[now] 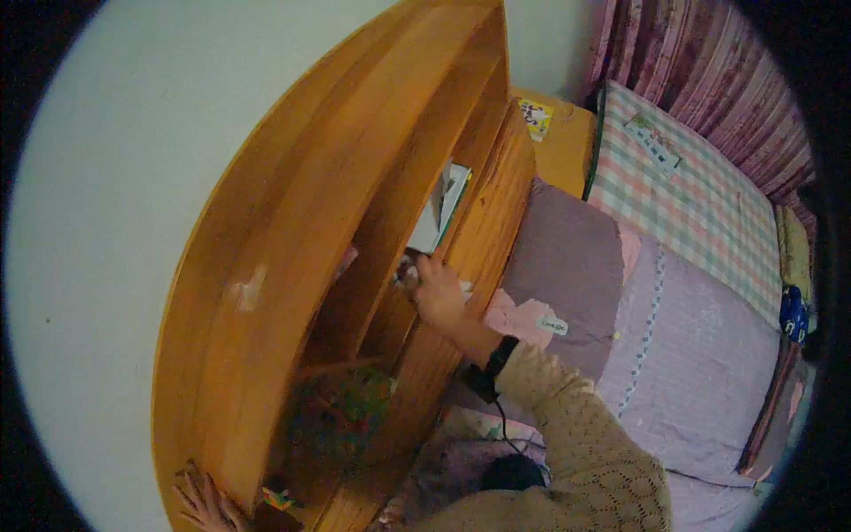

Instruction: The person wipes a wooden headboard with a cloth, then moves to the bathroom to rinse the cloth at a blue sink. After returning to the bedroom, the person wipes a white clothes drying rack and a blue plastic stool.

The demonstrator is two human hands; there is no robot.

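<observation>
My right hand (437,293) reaches into a wooden headboard shelf unit (355,177) and touches small light items on the shelf, just below a leaning white book with a green edge (441,208). What the fingers close on is hidden. A black band sits on that wrist, and the sleeve is beige knit. My left hand (206,504) rests with spread fingers on the outer edge of the wooden unit at the lower left, holding nothing.
A bed with a lilac quilt (691,355) and a checked pillow (691,186) lies to the right. A colourful object (341,412) fills a lower shelf compartment. A yellow card (536,115) lies on a wooden nightstand. Striped curtains (709,62) hang behind.
</observation>
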